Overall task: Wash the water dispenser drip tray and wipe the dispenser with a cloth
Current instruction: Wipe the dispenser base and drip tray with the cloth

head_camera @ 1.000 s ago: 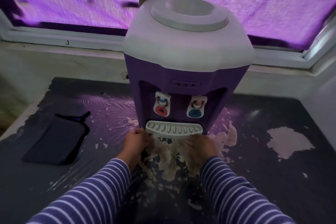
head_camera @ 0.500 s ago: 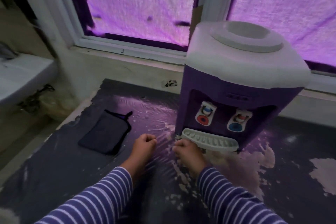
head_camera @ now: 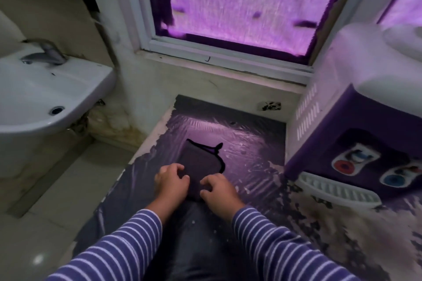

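Observation:
A dark folded cloth [head_camera: 201, 157] with a small loop lies flat on the dark, peeling table cover [head_camera: 249, 143]. My left hand [head_camera: 171, 181] curls its fingers over the cloth's near left edge. My right hand [head_camera: 219, 191] presses bent fingers onto its near right corner. The purple and white water dispenser [head_camera: 356, 107] stands at the right, apart from both hands. Its white slotted drip tray [head_camera: 338, 189] sits in place under the red tap [head_camera: 342, 165] and the blue tap [head_camera: 391, 179].
A white wash basin [head_camera: 75, 89] with a metal faucet [head_camera: 45, 55] hangs on the wall at the left. A window with a purple-lit curtain [head_camera: 239, 2] is behind the table. Pale floor tiles [head_camera: 45, 223] lie below the table's left edge.
Both hands left the drip tray and moved left to the cloth. My view swung left, so the dispenser now sits at the right edge and the basin has come into sight.

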Tool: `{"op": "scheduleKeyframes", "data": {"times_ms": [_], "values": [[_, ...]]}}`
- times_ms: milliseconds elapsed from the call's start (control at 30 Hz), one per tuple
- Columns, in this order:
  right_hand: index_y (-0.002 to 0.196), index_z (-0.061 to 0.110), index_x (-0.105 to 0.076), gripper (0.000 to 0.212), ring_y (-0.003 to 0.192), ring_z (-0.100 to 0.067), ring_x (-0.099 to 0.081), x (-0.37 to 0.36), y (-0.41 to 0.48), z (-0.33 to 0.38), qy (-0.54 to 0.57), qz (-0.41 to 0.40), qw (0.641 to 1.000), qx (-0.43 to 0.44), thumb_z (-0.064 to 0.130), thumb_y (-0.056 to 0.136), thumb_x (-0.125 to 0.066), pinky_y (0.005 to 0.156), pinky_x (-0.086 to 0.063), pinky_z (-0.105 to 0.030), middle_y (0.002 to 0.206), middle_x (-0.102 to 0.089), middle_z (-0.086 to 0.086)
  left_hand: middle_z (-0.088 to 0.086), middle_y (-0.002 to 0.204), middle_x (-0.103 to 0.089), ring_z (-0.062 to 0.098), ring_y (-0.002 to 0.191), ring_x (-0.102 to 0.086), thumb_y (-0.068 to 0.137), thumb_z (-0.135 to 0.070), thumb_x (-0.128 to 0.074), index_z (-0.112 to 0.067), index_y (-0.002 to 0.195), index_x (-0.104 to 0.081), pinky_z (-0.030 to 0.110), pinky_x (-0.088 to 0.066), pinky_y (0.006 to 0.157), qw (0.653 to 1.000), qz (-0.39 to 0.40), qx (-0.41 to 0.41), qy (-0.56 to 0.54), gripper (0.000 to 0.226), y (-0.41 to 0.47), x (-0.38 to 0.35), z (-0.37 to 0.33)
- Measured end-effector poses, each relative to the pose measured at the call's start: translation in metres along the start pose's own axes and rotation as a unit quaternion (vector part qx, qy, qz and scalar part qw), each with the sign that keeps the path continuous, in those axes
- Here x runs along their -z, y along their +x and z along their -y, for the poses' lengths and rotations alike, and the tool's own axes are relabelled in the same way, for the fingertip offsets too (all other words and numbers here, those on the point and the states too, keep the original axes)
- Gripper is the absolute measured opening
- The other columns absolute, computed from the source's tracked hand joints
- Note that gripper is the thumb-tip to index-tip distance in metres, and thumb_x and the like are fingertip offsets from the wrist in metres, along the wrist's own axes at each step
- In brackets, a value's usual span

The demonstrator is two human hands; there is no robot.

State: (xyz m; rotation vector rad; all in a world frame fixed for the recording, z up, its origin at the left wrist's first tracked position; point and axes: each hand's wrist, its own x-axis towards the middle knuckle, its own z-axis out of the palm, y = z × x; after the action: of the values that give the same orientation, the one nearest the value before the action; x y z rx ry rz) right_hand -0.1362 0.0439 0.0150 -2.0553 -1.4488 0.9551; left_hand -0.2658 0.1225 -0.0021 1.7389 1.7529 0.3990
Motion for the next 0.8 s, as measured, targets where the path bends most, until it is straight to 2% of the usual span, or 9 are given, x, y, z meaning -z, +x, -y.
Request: {"op": "scheduleKeyframes", "data": {"times_ms": [100,233,300,400,467,567,633,667,800], "values": [[0.129,0.015,-0.053,0.042,0.136,-0.021,-0.034,-0.015,0.012,0.012,-0.055,0.04,0.997,0.03,0.018,0.088,-0.057,0.111,-0.028,-0.028,0.147,-0.036,-0.006,0.013,0.136,-0.046,0.034,0.125,-0.041,0.079,-0.032,-0.064,-0.019,0.129,-0.047,0.039,-0.033,0.104,0.998,0.032,0.035,0.035,0.054,0.018,0.008,0.013],[0.143,0.019,-0.037,0.059,0.143,-0.021,-0.024,-0.026,0.018,0.014,-0.101,0.07,0.992,0.001,0.021,0.087,-0.057,0.115,-0.026,-0.042,0.157,-0.022,-0.003,0.017,0.136,-0.046,0.035,0.123,-0.046,0.08,-0.025,-0.065,-0.011,0.134,-0.042,0.038,-0.039,0.101,0.996,0.083,0.035,0.012,0.061,0.032,0.011,0.018],[0.146,0.019,-0.033,0.064,0.143,-0.02,-0.022,-0.028,0.02,0.013,-0.119,0.061,0.991,-0.002,0.022,0.086,-0.057,0.116,-0.026,-0.041,0.157,-0.023,-0.003,0.017,0.123,-0.057,0.032,0.111,-0.056,0.078,-0.018,-0.068,-0.007,0.122,-0.052,0.033,-0.045,0.089,0.993,0.115,0.033,-0.008,0.047,0.037,0.014,0.015],[0.147,0.02,-0.029,0.07,0.142,-0.019,-0.025,-0.03,0.019,0.011,-0.107,0.049,0.993,0.0,0.028,0.085,-0.059,0.116,-0.026,-0.037,0.155,-0.027,-0.004,0.012,0.089,-0.067,0.028,0.086,-0.062,0.074,-0.007,-0.067,-0.011,0.083,-0.061,0.029,-0.045,0.07,0.984,0.158,0.019,-0.075,0.011,0.036,0.021,0.001],[0.149,0.02,-0.024,0.074,0.14,-0.018,-0.028,-0.028,0.016,0.012,-0.044,0.022,0.999,-0.008,0.028,0.085,-0.062,0.115,-0.025,-0.03,0.153,-0.028,-0.003,0.004,0.072,-0.062,0.022,0.073,-0.059,0.073,-0.006,-0.064,-0.018,0.068,-0.056,0.029,-0.045,0.066,0.979,0.171,-0.016,-0.108,0.015,0.031,0.025,-0.015],[0.146,0.017,-0.029,0.073,0.142,-0.017,-0.026,-0.018,0.01,0.013,0.059,-0.066,0.996,-0.021,0.022,0.083,-0.065,0.115,-0.023,-0.028,0.152,-0.028,-0.005,0.0,0.063,-0.055,0.014,0.06,-0.05,0.073,-0.004,-0.059,-0.018,0.061,-0.048,0.026,-0.038,0.054,0.97,0.194,-0.079,-0.127,0.022,0.019,0.028,-0.046],[0.139,0.016,-0.039,0.065,0.137,-0.019,-0.034,-0.006,0.003,0.01,0.094,-0.129,0.987,-0.013,0.019,0.079,-0.066,0.111,-0.031,-0.034,0.144,-0.039,-0.005,0.0,0.058,-0.051,0.015,0.057,-0.046,0.071,-0.001,-0.058,-0.018,0.058,-0.044,0.025,-0.036,0.051,0.96,0.211,-0.109,-0.148,0.026,0.008,0.026,-0.065],[0.134,0.017,-0.043,0.061,0.13,-0.016,-0.04,0.001,-0.002,0.007,0.106,-0.155,0.982,-0.01,0.02,0.078,-0.067,0.106,-0.035,-0.032,0.136,-0.045,-0.001,0.0,0.056,-0.049,0.015,0.056,-0.045,0.07,0.0,-0.058,-0.018,0.057,-0.042,0.022,-0.035,0.048,0.957,0.215,-0.123,-0.151,0.028,0.002,0.024,-0.075],[0.122,0.046,-0.044,0.054,0.104,-0.003,-0.057,0.03,-0.029,-0.01,0.171,-0.205,0.964,-0.014,0.029,0.075,-0.066,0.087,-0.045,-0.023,0.114,-0.057,0.015,0.0,0.057,-0.049,0.018,0.057,-0.046,0.071,0.001,-0.056,-0.019,0.058,-0.043,0.027,-0.036,0.054,0.945,0.233,-0.171,-0.152,0.027,-0.026,0.009,-0.108]]}}
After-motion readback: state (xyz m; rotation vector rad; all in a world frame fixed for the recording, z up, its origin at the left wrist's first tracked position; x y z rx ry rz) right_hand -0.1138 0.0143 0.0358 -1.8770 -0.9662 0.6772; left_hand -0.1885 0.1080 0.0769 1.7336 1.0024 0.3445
